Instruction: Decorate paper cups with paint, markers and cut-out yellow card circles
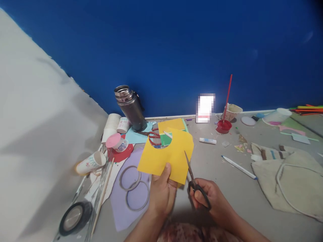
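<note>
Yellow paper point(174, 159): near centre, above table point(208, 164) | our left hand point(163, 191) pinches it, thumb on top; right hand point(210, 195) grips scissors point(193, 184), blade gap we cannot tell | we should turn paper slowly.

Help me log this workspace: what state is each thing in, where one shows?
Yellow sheet: curved notch, held in left hand
Scissors: in right hand, one blade over the sheet
Flask: standing, open
Leftmost cup: on its side
Red stick: upright in red pot
Pen: lying flat
White tube: lying flat
Gray rings: overlapping
</note>
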Tool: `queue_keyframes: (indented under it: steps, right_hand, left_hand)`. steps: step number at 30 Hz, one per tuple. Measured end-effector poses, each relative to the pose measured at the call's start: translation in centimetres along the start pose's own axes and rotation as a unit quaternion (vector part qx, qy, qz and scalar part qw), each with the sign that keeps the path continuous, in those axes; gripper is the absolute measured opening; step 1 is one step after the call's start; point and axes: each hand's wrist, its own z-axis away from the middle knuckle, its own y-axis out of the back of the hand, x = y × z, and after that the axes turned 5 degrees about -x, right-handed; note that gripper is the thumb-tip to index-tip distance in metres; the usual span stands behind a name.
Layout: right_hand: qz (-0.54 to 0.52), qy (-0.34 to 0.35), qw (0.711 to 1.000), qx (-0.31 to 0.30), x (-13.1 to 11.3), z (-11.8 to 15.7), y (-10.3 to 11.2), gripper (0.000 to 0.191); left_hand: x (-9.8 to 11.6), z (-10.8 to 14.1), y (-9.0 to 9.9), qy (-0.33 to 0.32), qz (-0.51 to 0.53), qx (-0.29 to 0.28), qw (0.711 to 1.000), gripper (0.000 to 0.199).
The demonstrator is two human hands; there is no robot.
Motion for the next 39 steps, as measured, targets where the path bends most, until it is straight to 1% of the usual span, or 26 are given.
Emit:
queue_keyframes:
  steps: [9, 18, 28, 31, 34, 39]
  right_hand:
    - [-0.010, -0.003, 1.000, -0.003, -0.1, 0.0, 0.0, 0.066]
    - [-0.010, -0.018, 1.000, 0.001, -0.4, 0.2, -0.3, 0.062]
    - [-0.012, -0.011, 1.000, -0.009, -0.4, 0.3, -0.3, 0.067]
    - [-0.017, -0.012, 1.000, -0.012, -0.3, 0.3, -0.4, 0.065]
    - [-0.019, -0.012, 1.000, -0.015, -0.2, 0.4, -0.4, 0.063]
    - [-0.023, -0.009, 1.000, -0.015, 0.2, 0.4, -0.2, 0.065]
  left_hand:
    - [0.7, 0.1, -0.5, 0.003, 0.001, 0.010, 1.000, 0.076]
    - [1.2, 0.1, -0.5, -0.014, -0.019, -0.006, 1.000, 0.073]
    - [1.6, 0.2, -0.5, -0.018, -0.028, -0.007, 0.999, 0.070]
    - [1.6, 0.4, -0.5, -0.018, -0.026, -0.011, 0.999, 0.068]
    - [1.6, 0.5, -0.5, -0.013, -0.026, -0.009, 1.000, 0.068]
    - [1.7, 0.6, -0.7, 0.000, -0.037, -0.011, 0.999, 0.069]
